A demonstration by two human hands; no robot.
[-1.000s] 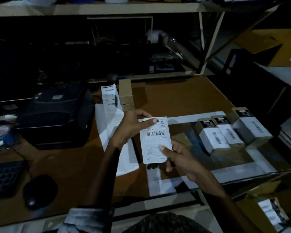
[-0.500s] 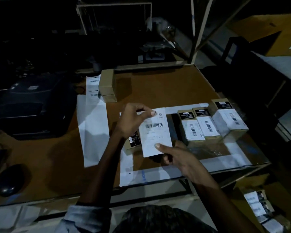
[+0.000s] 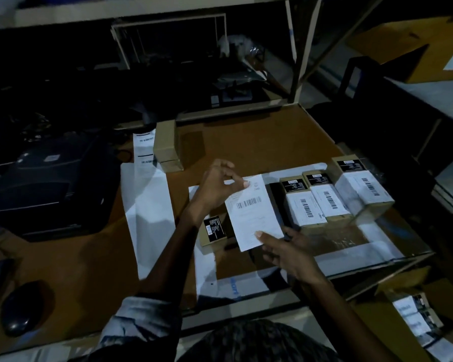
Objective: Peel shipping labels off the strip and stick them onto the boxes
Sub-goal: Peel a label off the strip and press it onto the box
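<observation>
While the left hand pinches the far edge of a peeled label and the right hand grips its near corner, it hangs over an unlabelled box (dim light): a skewed, creased landing looks likely.

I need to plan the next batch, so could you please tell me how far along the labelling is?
Done: three boxes at the right of the table already carry white barcode labels. In hand: the left hand and right hand hold a peeled label above an unlabelled box. Left: sticking that one, plus the bare boxes stacked farther back beside the label strip.
</observation>
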